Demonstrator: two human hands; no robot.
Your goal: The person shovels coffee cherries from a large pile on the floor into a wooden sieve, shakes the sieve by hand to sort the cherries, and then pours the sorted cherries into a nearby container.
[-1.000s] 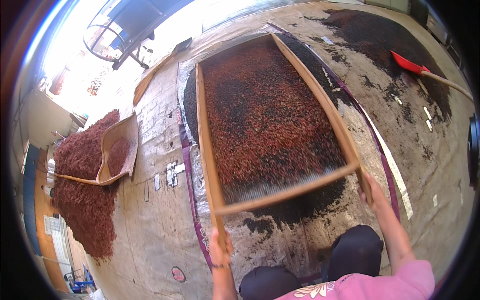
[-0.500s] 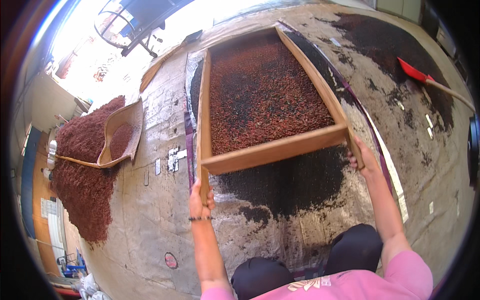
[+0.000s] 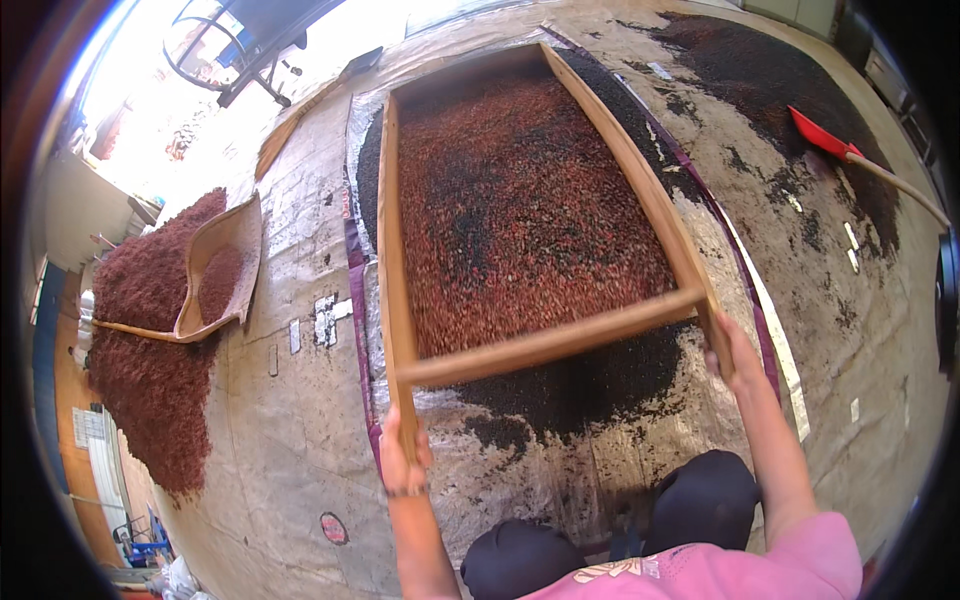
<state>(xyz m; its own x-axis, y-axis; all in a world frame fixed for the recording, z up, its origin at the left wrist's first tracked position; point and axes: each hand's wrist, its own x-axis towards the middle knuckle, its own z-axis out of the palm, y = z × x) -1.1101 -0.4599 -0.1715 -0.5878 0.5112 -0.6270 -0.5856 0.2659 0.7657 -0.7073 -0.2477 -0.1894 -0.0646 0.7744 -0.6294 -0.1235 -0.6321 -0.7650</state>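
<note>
A long wooden-framed sieve (image 3: 555, 341) reaches away from me, tilted a little. A layer of small reddish-brown husks mixed with black seeds (image 3: 530, 200) covers it. My left hand (image 3: 405, 452) is closed around the handle at its near left corner. Around the near right handle (image 3: 716, 335) my right hand (image 3: 738, 358) is wrapped too. Beneath the frame's near end, fine black seeds (image 3: 575, 395) lie heaped on a sheet with a purple edge (image 3: 360, 300). The near bar and the husks are smeared by motion.
A reddish-brown heap (image 3: 140, 300) rises at the left, with a woven scoop-shaped basket (image 3: 238, 235) on it. At the right, a red shovel (image 3: 822, 133) lies by a dark heap (image 3: 780, 80). A straw broom (image 3: 290, 130) and a wheeled machine (image 3: 255, 40) are at the far left.
Both hands have come nearer to me and lower with the sieve. The husks have slid and blurred within the frame. My view has also shifted slightly.
</note>
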